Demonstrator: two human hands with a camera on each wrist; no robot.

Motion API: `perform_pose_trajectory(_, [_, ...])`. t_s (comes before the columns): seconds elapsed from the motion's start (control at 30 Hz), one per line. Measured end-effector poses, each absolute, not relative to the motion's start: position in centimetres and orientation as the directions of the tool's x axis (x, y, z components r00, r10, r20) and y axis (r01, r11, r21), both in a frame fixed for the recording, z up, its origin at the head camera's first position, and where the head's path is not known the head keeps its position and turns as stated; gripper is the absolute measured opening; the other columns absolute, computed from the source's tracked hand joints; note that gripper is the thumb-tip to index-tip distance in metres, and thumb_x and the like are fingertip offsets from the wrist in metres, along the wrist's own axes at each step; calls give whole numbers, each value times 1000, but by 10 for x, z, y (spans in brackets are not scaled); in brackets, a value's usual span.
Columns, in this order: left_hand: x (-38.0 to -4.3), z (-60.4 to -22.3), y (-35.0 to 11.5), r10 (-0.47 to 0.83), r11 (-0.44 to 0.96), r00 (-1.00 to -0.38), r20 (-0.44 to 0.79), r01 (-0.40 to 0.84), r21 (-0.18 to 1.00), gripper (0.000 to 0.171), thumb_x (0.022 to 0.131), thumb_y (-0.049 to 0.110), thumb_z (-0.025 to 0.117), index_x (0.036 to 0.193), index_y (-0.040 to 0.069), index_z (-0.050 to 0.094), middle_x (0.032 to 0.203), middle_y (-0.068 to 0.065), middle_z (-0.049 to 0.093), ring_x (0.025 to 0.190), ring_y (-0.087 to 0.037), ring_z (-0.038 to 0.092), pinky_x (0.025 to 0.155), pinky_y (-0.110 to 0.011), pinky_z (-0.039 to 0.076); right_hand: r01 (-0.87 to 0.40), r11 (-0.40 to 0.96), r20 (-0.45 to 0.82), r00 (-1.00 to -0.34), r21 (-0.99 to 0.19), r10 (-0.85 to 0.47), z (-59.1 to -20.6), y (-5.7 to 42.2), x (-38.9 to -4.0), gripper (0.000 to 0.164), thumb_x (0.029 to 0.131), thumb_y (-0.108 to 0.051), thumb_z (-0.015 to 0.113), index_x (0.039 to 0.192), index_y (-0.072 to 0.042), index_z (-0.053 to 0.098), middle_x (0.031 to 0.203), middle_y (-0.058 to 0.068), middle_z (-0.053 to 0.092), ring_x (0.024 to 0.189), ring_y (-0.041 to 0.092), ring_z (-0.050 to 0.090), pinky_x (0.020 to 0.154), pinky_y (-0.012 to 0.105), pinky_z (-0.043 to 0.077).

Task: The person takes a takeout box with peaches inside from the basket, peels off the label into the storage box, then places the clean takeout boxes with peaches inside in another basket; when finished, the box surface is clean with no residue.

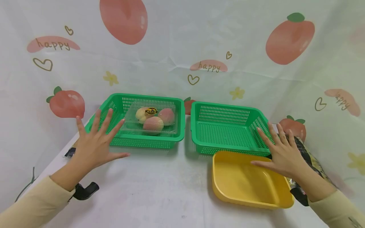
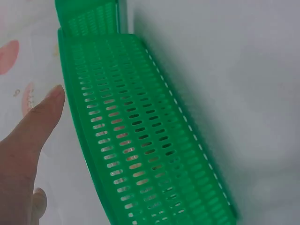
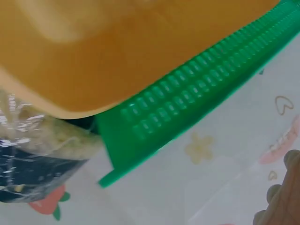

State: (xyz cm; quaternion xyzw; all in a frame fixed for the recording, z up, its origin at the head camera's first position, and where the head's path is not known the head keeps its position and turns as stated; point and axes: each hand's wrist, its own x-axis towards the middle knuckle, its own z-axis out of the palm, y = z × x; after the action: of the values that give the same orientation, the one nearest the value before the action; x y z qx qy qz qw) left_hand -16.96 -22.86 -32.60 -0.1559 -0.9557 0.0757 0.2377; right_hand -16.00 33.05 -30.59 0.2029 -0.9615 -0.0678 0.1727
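My left hand (image 1: 95,142) is held with its fingers spread, in front of the left green basket (image 1: 142,142), holding nothing. In that basket lies a clear plastic box (image 1: 131,118) with a dark and gold label and several peaches (image 1: 153,124) inside. My right hand (image 1: 283,153), fingers also spread and holding nothing, appears over the right side of a yellow basin (image 1: 242,177). Behind the basin stands a second green basket (image 1: 222,133) with a bare slotted bottom. The left wrist view shows the left basket's slotted side (image 2: 126,108) close to the thumb (image 2: 44,115).
A clear and dark plastic bag (image 3: 42,150) with pale contents lies right of the basin, partly behind my right hand. Another dark packet (image 1: 70,152) shows by the left basket. A white cloth (image 1: 171,47) printed with peaches hangs behind the white table (image 1: 159,190).
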Motion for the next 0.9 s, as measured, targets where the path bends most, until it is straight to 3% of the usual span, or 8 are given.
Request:
perform_pose_trajectory(0.17, [-179, -323, -222, 319, 944, -866, 384, 257, -204, 114, 62, 81, 57, 151, 27, 10, 156, -9, -17, 141, -36, -21, 99, -75, -11, -395, 899, 307, -846, 188, -436, -300, 317, -169, 107, 73, -72, 56, 151, -24, 1, 157, 10, -10, 144, 32, -14, 113, 54, -13])
perform_pose_trajectory(0.43, [-198, -313, -220, 302, 947, -906, 297, 248, -205, 104, 71, 80, 49, 151, 23, 15, 156, -15, -12, 141, -39, -17, 104, -72, -7, -429, 899, 264, -860, 92, -437, -293, 287, -181, 102, 79, -67, 55, 151, -23, -1, 156, 8, -17, 142, 31, -19, 112, 60, -10])
perform_pose_trajectory(0.67, [-218, -301, -222, 372, 925, -890, 262, 333, -183, 88, 83, 71, 44, 149, 18, 22, 157, -17, -6, 143, -39, -12, 110, -65, -5, -435, 900, 222, -880, -18, -421, -285, 254, -195, 97, 83, -65, 51, 151, -24, -4, 155, 5, -22, 142, 32, -20, 112, 60, -8])
perform_pose_trajectory(0.77, [-227, -295, -222, 374, 927, -903, 210, 358, -110, 84, 86, 65, 45, 149, 15, 22, 156, -20, -3, 142, -42, -10, 109, -66, -2, -431, 899, 196, -890, -70, -411, -282, 237, -202, 94, 85, -66, 48, 151, -23, -4, 154, 5, -23, 142, 33, -21, 112, 61, -7])
perform_pose_trajectory(0.9, [-241, -287, -222, 359, 927, -928, 97, 366, 76, 84, 90, 58, 47, 150, 10, 15, 153, -28, -7, 139, -51, -6, 106, -70, -1, -440, 885, 160, -895, -156, -417, -281, 213, -211, 92, 86, -64, 47, 151, -22, -3, 154, 4, -25, 142, 32, -22, 112, 61, -7])
